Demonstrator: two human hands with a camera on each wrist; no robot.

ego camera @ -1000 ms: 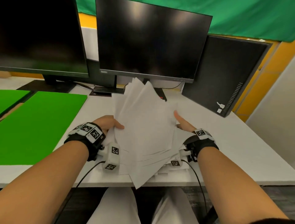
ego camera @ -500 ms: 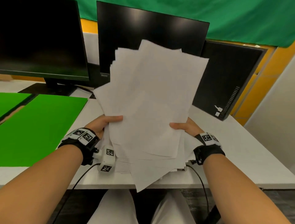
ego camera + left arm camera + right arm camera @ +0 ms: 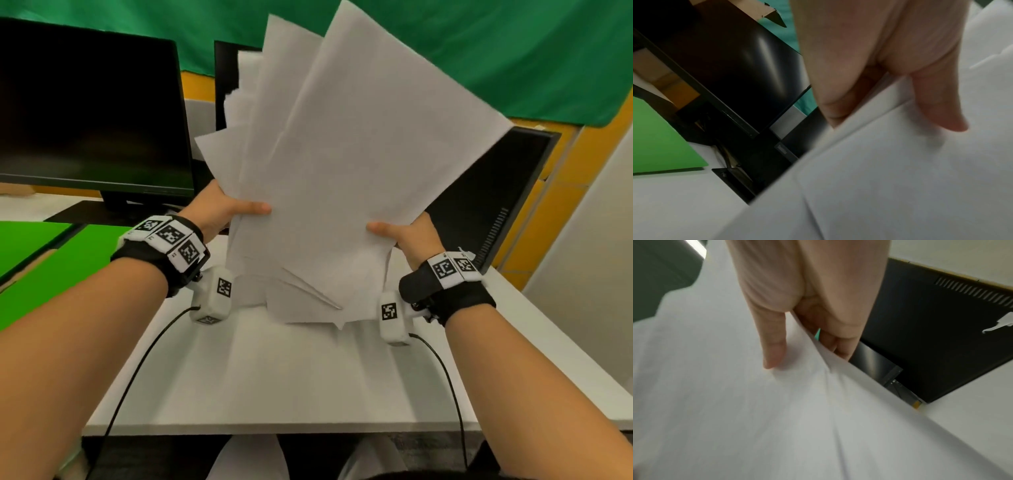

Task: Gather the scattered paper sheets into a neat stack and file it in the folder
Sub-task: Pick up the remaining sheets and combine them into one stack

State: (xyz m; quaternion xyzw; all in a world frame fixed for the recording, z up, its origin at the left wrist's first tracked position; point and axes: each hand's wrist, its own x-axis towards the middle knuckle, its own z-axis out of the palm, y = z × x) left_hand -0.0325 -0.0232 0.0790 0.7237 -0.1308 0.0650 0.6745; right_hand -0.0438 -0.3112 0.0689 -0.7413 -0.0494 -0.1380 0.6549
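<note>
Sheets (image 3: 342,164): gathered into one bundle, lifted clear above the bench (image 3: 308,377), over its middle; fanned and skewed, corners splayed at top and bottom.
Left hand (image 3: 219,209): closed on the bundle's left edge, thumb in front, fingers behind.
Right hand (image 3: 407,236): closed on the right edge, thumb pressed on the front sheet, fingers behind.
Folder (image 3: 65,270): probably the green boards lying flat toward the bench's left edge, well apart from the bundle; not certain.
Done: collecting, judging by the bare bench below.
Left: squaring the edges, likely by tapping on the bench; then filing.
Risk: loose sheets slipping from the fan.
</note>
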